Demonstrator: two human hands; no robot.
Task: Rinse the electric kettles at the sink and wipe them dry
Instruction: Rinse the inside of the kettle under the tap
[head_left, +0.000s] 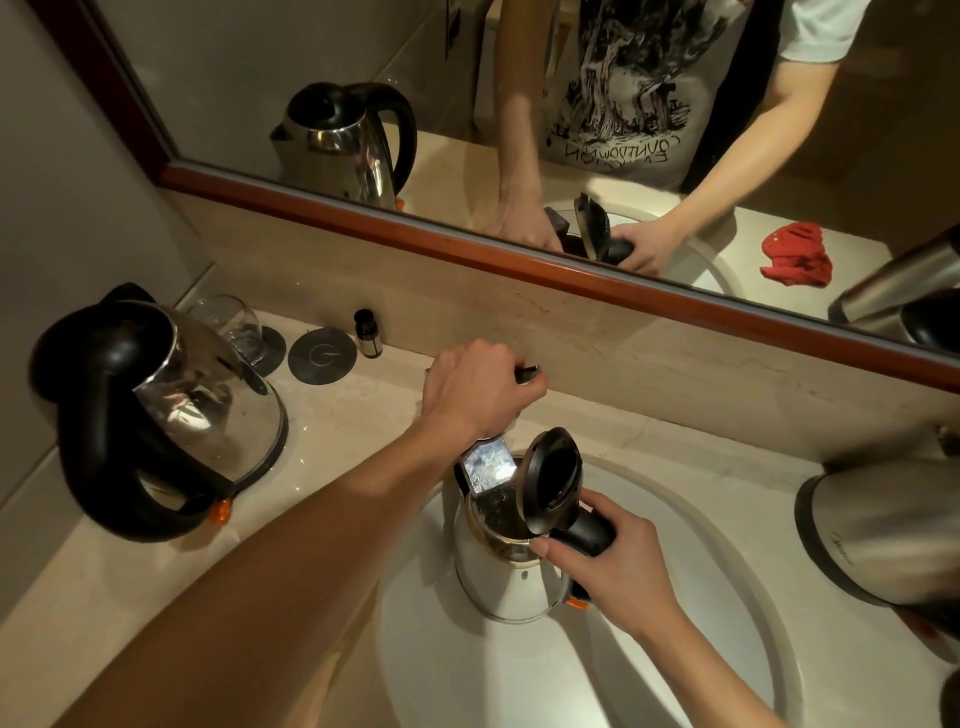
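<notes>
Your right hand (608, 566) is grasping the black handle of the open-lidded stainless steel electric kettle (511, 577), holding it upright inside the white oval sink (727, 597). Your left hand (475, 392) is gripping the chrome faucet lever (527, 373).

A steel kettle (511, 571) stands upright in the white sink (717, 587), its black lid (553, 480) tipped open. The right hand (613, 566) grips its black handle. The left hand (475, 392) curls over the faucet lever (527, 373), probably holding it. A second kettle (176, 410) sits on the marble counter (322, 436) at left, a third kettle (883, 535) at right. Behind are a glass (234, 325), a round coaster (322, 357) and a small bottle (368, 332).
</notes>
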